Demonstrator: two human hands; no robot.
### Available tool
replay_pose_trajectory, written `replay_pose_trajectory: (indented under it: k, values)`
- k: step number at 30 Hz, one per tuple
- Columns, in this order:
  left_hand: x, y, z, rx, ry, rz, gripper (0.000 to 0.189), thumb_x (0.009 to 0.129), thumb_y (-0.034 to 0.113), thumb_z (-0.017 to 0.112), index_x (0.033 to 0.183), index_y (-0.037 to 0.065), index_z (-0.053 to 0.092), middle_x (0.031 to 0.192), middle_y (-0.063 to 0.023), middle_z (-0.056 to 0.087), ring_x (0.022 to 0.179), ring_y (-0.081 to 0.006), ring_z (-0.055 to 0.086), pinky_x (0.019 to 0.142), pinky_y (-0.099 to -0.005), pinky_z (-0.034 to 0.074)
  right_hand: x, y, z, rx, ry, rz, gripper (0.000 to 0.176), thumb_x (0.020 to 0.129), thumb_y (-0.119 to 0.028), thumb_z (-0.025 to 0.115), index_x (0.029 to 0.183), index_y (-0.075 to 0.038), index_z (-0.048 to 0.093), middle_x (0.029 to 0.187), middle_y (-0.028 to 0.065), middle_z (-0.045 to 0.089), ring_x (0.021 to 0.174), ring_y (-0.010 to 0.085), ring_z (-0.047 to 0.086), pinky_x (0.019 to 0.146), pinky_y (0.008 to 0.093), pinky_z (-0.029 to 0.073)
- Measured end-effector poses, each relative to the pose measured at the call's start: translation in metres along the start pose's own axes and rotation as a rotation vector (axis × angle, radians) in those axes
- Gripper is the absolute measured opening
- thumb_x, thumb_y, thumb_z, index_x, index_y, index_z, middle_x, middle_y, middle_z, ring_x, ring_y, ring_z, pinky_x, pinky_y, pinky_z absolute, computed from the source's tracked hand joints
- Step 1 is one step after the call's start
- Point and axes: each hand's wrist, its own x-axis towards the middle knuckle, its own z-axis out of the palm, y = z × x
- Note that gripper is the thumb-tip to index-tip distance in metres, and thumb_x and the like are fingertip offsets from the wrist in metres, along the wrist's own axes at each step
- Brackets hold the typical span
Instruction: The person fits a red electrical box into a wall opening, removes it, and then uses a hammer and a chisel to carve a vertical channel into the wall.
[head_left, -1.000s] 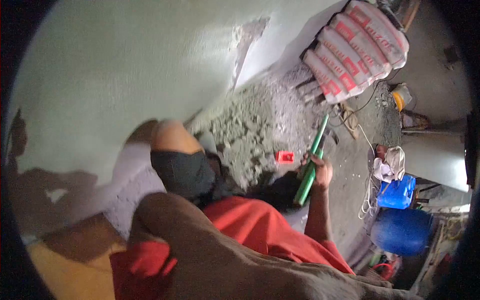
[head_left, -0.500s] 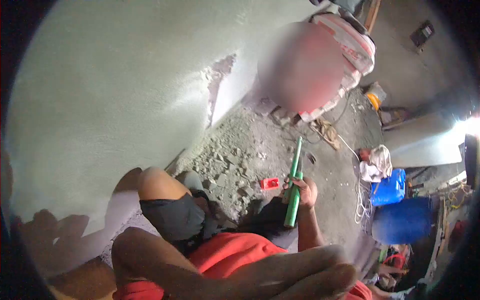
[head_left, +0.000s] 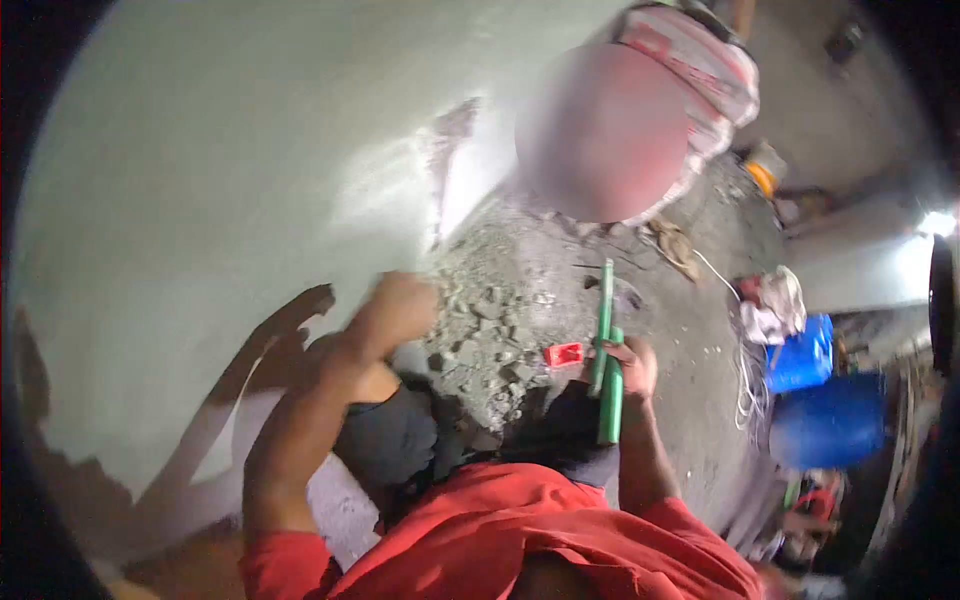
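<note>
Two lengths of green plastic pipe (head_left: 610,390), one thinner and longer, lie side by side in my right hand (head_left: 637,367), whose fingers are wrapped round them. On the left, my left hand (head_left: 400,305) is held up above my bent knee, in front of the wall and the rubble. It has a rounded outline, but motion blur smears the fingers and nothing can be made out in it. A small red plastic box (head_left: 563,354) rests on the floor just left of the pipes.
Broken rubble (head_left: 490,345) lies along the foot of the plastered wall (head_left: 220,150), which has a chipped recess (head_left: 450,160). White-and-red sacks (head_left: 695,60) are stacked behind a blurred patch. On the right are a blue jerrycan (head_left: 800,355), a blue drum (head_left: 830,420) and a white cable (head_left: 745,390).
My left arm has swung from across my chest out to the left, toward the wall. My right hand keeps the green pipes, now a little further right in view and more upright.
</note>
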Motion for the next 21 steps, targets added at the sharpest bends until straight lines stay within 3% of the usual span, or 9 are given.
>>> replay_pose_trajectory:
  k: [1, 2, 3, 7, 9, 12, 14, 18, 21]
  values:
    - [-0.005, -0.016, 0.024, 0.094, -0.138, -0.217, 0.030, 0.080, 0.026, 0.066, 0.106, 0.012, 0.069, 0.109, -0.0138, 0.067, 0.104, -0.0355, 0.063, 0.089, -0.0472, 0.048, 0.014, 0.017, -0.011, 0.095, -0.040, 0.086, 0.030, 0.081, -0.021, 0.061, 0.099, 0.003, 0.059, 0.081, 0.0120, 0.066, 0.064, 0.0248, 0.065, 0.059, 0.0364, 0.054]
    - [-0.017, -0.018, 0.001, -0.402, -0.106, -0.626, 0.045, 0.084, 0.035, 0.064, 0.120, 0.008, 0.062, 0.124, -0.0194, 0.062, 0.114, -0.0394, 0.058, 0.096, -0.0478, 0.045, 0.022, 0.032, -0.037, 0.204, -0.048, 0.135, 0.031, 0.082, -0.022, 0.062, 0.102, 0.001, 0.058, 0.083, 0.0113, 0.067, 0.065, 0.0260, 0.065, 0.060, 0.0376, 0.054]
    - [-0.028, -0.013, -0.009, -0.478, -0.150, -0.743, 0.058, 0.085, 0.041, 0.063, 0.129, 0.005, 0.055, 0.126, -0.0233, 0.059, 0.115, -0.0428, 0.056, 0.097, -0.0494, 0.044, 0.028, 0.043, -0.045, 0.260, -0.055, 0.150, 0.031, 0.083, -0.023, 0.062, 0.104, 0.000, 0.058, 0.083, 0.0107, 0.067, 0.064, 0.0266, 0.065, 0.060, 0.0385, 0.055]
    - [-0.049, 0.006, -0.022, -0.521, -0.485, -0.935, 0.058, 0.088, 0.040, 0.060, 0.132, 0.003, 0.054, 0.124, -0.0254, 0.060, 0.116, -0.0402, 0.058, 0.098, -0.0463, 0.044, 0.037, 0.058, -0.052, 0.388, -0.069, 0.122, 0.033, 0.084, -0.025, 0.063, 0.106, -0.001, 0.057, 0.082, 0.0124, 0.066, 0.065, 0.0281, 0.066, 0.057, 0.0419, 0.056]
    - [-0.066, -0.002, -0.004, -0.600, -0.147, -1.054, 0.060, 0.089, 0.042, 0.059, 0.133, 0.002, 0.053, 0.124, -0.0251, 0.061, 0.116, -0.0388, 0.059, 0.099, -0.0447, 0.044, 0.028, 0.043, -0.041, 0.385, -0.008, 0.160, 0.033, 0.083, -0.025, 0.065, 0.104, 0.000, 0.058, 0.081, 0.0131, 0.066, 0.064, 0.0278, 0.066, 0.058, 0.0425, 0.056]
    - [-0.084, 0.000, 0.003, -0.662, 0.062, -1.191, 0.065, 0.088, 0.044, 0.061, 0.133, -0.002, 0.051, 0.126, -0.0255, 0.060, 0.117, -0.0375, 0.058, 0.099, -0.0420, 0.044, 0.026, 0.039, -0.028, 0.349, -0.003, 0.105, 0.034, 0.084, -0.033, 0.066, 0.099, -0.003, 0.060, 0.079, 0.0111, 0.066, 0.061, 0.0269, 0.064, 0.057, 0.0419, 0.056]
    - [-0.121, -0.002, 0.043, -0.940, 0.427, -1.210, 0.073, 0.089, 0.051, 0.059, 0.136, -0.004, 0.047, 0.136, -0.0235, 0.053, 0.126, -0.0355, 0.051, 0.104, -0.0411, 0.039, 0.026, 0.040, -0.028, 0.360, -0.021, 0.088, 0.035, 0.085, -0.034, 0.066, 0.100, -0.003, 0.061, 0.081, 0.0118, 0.066, 0.063, 0.0277, 0.065, 0.059, 0.0418, 0.056]
    - [-0.145, 0.057, 0.032, -1.043, 0.618, -1.427, 0.090, 0.089, 0.064, 0.051, 0.145, -0.004, 0.033, 0.148, -0.0246, 0.036, 0.137, -0.0362, 0.036, 0.112, -0.0439, 0.028, 0.026, 0.041, -0.032, 0.274, -0.063, 0.198, 0.036, 0.086, -0.033, 0.064, 0.103, -0.002, 0.063, 0.085, 0.0122, 0.068, 0.070, 0.0258, 0.066, 0.064, 0.0388, 0.055]
    - [-0.160, 0.072, 0.056, -1.162, 0.812, -1.376, 0.094, 0.089, 0.066, 0.050, 0.149, -0.003, 0.025, 0.152, -0.0248, 0.029, 0.140, -0.0408, 0.030, 0.115, -0.0482, 0.024, 0.034, 0.037, -0.033, 0.181, -0.087, 0.192, 0.038, 0.086, -0.033, 0.065, 0.107, -0.001, 0.062, 0.090, 0.0127, 0.068, 0.076, 0.0259, 0.067, 0.070, 0.0387, 0.055]
